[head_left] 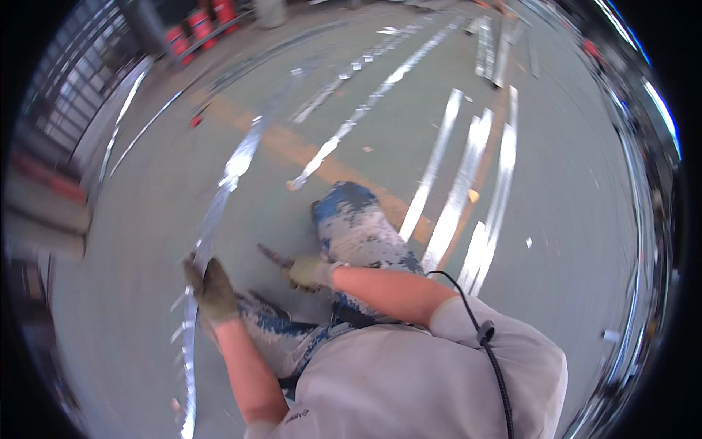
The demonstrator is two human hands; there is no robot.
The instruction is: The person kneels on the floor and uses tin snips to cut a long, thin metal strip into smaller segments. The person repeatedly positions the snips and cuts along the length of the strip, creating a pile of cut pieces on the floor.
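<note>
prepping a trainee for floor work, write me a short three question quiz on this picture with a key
1. True or false: the left hand is bare.
2. Multiple choice: what does the right hand hold? A) a sponge B) a slender dark hand tool C) a paint roller
3. Fill in: the long, shiny strip at the left hand is coloured ___.

Key: 1. False, it wears a work glove; 2. B; 3. silver.

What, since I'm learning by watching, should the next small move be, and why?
Perhaps bring the dark tool in the right hand over to the shiny strip: the left hand is on that strip, but the tool is apart.
</note>
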